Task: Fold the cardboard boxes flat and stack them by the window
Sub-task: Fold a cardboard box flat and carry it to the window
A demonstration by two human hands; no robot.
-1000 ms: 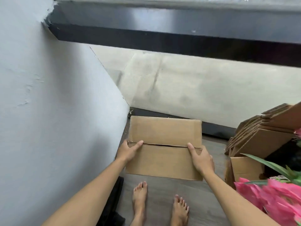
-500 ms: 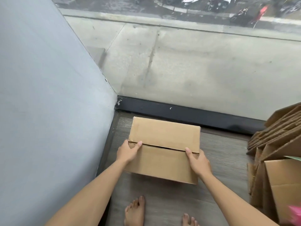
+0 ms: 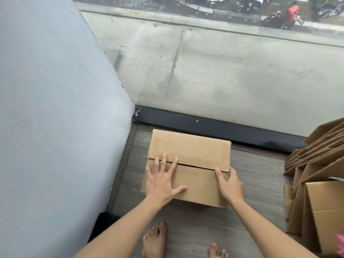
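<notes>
1. The brown corrugated cardboard box (image 3: 188,165), its two top flaps closed along a seam across the middle, sits on the grey wood-grain floor (image 3: 247,185) in the corner, just beside the black bottom frame of the window (image 3: 223,127) and near the pale grey wall (image 3: 55,108) on the left.
2. The left hand (image 3: 161,180) lies flat on the box top with its fingers straight and spread; the fingertips (image 3: 163,157) reach over the seam onto the far flap, and the thumb points right along the near flap. It presses on the box and grasps nothing.
3. The right hand (image 3: 229,184) holds the box at its right end: the fingers curl over the right edge while the thumb lies on top, its tip at the seam.
4. Both forearms reach in from the bottom of the view, and two bare feet (image 3: 154,241) stand on the floor close to the near side of the box.
5. At the right edge, a leaning pile of flattened brown cardboard boxes (image 3: 320,164) stands on the floor, well apart from the held box, with its upper end by the window.
6. A bit of pink material (image 3: 341,244) shows in the bottom right corner; I cannot tell what it is.
7. Through the glass lie a concrete ledge (image 3: 223,67) and a street with parked motorbikes (image 3: 275,19).
</notes>
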